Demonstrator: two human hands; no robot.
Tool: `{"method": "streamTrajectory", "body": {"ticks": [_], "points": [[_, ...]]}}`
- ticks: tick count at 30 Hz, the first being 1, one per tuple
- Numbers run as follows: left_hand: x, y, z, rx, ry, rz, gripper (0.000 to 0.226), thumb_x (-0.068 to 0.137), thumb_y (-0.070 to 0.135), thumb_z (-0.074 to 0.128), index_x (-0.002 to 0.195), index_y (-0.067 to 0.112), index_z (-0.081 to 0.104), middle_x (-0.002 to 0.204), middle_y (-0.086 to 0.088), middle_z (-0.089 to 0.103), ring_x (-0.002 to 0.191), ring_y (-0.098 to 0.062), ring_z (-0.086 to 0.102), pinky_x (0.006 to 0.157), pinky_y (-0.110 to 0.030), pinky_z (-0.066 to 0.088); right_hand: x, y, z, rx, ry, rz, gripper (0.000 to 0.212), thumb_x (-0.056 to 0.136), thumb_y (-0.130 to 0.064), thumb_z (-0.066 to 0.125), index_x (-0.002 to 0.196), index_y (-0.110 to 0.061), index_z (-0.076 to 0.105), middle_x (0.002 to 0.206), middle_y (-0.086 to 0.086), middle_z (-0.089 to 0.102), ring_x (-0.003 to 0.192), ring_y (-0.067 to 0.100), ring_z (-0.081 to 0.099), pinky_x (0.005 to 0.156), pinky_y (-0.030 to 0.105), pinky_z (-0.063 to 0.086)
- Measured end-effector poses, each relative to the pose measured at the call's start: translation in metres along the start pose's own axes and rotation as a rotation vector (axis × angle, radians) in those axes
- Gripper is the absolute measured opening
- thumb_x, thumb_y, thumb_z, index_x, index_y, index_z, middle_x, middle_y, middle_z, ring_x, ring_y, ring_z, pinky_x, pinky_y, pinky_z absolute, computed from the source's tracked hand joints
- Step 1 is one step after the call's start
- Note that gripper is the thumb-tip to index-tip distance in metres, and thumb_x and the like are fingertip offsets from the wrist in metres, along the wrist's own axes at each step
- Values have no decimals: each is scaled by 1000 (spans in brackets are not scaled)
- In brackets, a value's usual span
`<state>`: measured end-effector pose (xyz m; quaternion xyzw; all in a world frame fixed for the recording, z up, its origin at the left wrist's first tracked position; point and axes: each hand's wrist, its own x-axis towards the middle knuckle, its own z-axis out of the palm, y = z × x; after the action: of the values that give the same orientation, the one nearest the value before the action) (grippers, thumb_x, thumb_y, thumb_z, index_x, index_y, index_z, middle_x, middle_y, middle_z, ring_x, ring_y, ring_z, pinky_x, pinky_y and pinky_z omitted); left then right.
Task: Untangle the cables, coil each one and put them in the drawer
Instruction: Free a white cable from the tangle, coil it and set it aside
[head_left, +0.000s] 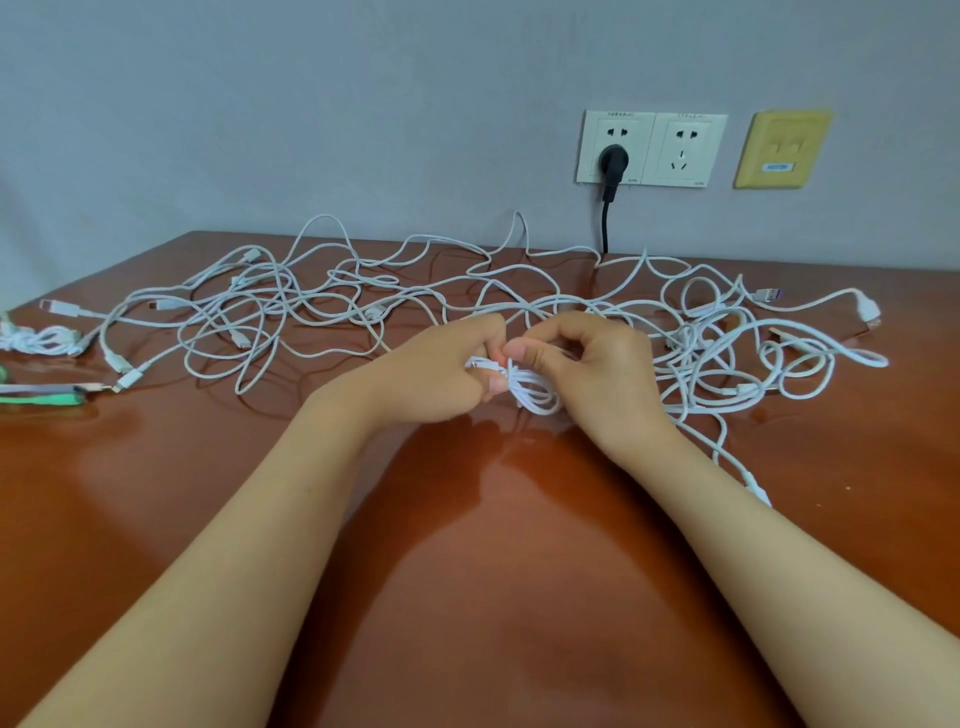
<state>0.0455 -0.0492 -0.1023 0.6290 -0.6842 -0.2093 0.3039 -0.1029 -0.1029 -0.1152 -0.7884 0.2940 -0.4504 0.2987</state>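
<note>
A small coil of white cable (535, 391) hangs between my hands above the middle of the glossy brown table (467, 519). My left hand (441, 371) pinches the coil's end with its plug. My right hand (587, 369) grips the coil from the right, thumb on top. Behind and beside them, several white cables (311, 296) lie tangled in loose loops across the table, densest at the right (727, 353). A coiled white cable (41, 340) lies at the far left edge. No drawer is in view.
Green straps (47, 397) lie at the left edge, below the coiled cable. On the wall behind, a black plug (612, 166) sits in a white socket, its cord dropping behind the table. A yellow wall plate (782, 148) is to the right.
</note>
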Motion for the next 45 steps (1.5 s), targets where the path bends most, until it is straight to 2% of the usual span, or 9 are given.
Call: {"method": "streamTrajectory", "body": {"ticks": [4,8,16,23,28,31,35,38,45], "points": [[-1,2,0,-217,-68,97,15,70,23,59,74,21,44,56,14,58,59,-7,48,62,-24,37,5,1,-6,261,-65,230,11,74,-16,75,67,-19,68,54,-8,61,51,5,53,50,17,43],[0,8,4,-389,-43,141,11,72,14,53,78,16,43,52,13,59,56,1,49,61,-15,38,9,1,-13,416,-126,398,10,77,-13,70,69,-15,66,51,-3,63,42,8,50,44,19,40],[2,16,12,-570,60,195,27,90,-9,48,79,13,37,50,9,54,45,4,48,51,-6,35,9,2,-14,401,-210,281,48,89,4,50,54,-23,68,43,-3,54,40,10,46,47,20,42],[0,28,19,-721,197,162,26,95,-11,34,92,14,38,63,-7,47,45,-5,58,50,-12,40,10,9,-7,543,-286,249,35,97,-9,41,69,-14,61,48,-7,49,45,7,42,55,18,47],[4,27,19,-763,263,124,22,97,-6,35,91,13,44,55,-3,48,40,-11,51,48,-16,39,7,8,-1,441,-238,246,36,100,-13,36,70,-9,56,46,-6,52,42,4,45,50,13,39],[8,25,14,-828,438,-5,23,96,-3,40,86,17,45,65,-4,46,47,-4,41,43,-9,32,2,9,5,69,-193,99,38,99,-19,41,63,-22,53,45,-10,47,48,3,44,55,16,35],[12,17,12,-682,556,-144,21,96,5,45,85,23,45,67,1,51,50,-1,44,50,-11,35,-3,8,5,-262,-207,-72,28,98,-27,41,73,-21,53,59,-7,48,64,10,50,66,31,38],[11,12,11,-355,585,-174,8,94,10,49,92,19,49,85,2,56,77,-12,51,69,-21,35,-6,6,7,-421,-318,-166,23,99,-29,36,87,-15,49,78,-4,50,82,27,53,70,36,39],[4,10,11,31,391,-121,16,92,9,48,96,24,45,97,-6,58,82,-20,46,60,-26,24,-2,5,5,-294,-62,-191,34,91,-36,36,97,-19,66,93,-4,62,90,20,57,76,36,44]]}}
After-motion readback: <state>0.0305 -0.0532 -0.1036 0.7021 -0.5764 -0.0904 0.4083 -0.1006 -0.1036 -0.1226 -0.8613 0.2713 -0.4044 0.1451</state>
